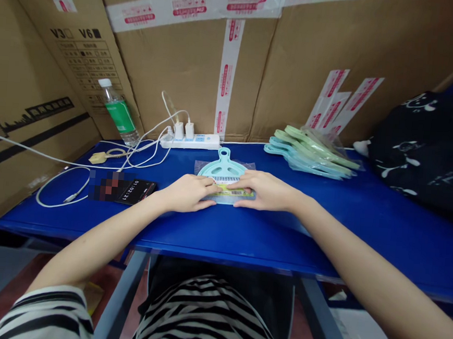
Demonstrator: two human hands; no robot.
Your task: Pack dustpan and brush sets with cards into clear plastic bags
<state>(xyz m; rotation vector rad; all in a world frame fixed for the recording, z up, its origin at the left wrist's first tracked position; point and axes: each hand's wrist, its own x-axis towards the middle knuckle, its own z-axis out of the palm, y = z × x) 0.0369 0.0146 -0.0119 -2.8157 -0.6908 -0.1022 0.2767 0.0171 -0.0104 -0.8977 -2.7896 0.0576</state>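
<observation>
A light-blue mini dustpan (223, 166) lies flat on the blue table, its looped handle pointing away from me. It is in a clear plastic bag, with a row of grey-white bristles or teeth and a yellow label (237, 192) towards my side. My left hand (190, 193) rests on the package's left part, fingers stretched over the label and thumb along the near edge. From the right, my right hand (262, 191) lies on it likewise, its index finger on the label and thumb apart near the front edge. The fingers partly cover the label.
Bagged green and blue dustpans (310, 152) are piled at the back right, beside a black patterned bag (428, 149). A power strip (197, 141) with white cables, a water bottle (120, 114) and a phone (136, 191) stand or lie left. Cardboard (179, 72) walls the back.
</observation>
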